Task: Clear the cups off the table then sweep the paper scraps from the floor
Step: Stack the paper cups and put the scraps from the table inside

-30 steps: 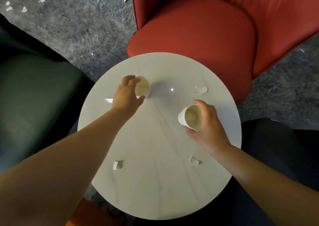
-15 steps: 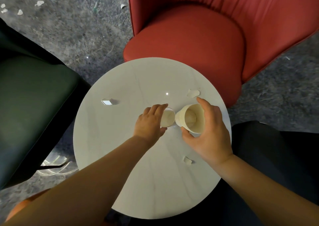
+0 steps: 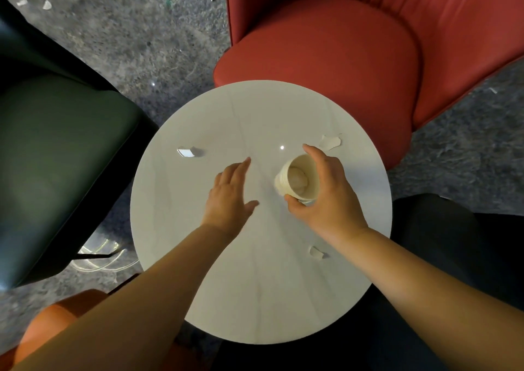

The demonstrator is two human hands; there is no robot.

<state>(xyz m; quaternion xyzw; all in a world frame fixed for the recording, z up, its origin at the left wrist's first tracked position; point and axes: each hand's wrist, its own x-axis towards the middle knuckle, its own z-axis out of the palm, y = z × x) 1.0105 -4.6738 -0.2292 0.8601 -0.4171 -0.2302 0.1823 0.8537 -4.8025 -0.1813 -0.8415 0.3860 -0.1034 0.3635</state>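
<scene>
White table, right hand gripping cups

Grey speckled floor; red armchair; dark green chair.

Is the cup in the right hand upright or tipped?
Tipped: the cup leans, mouth toward the left hand; right hand grips it.
</scene>
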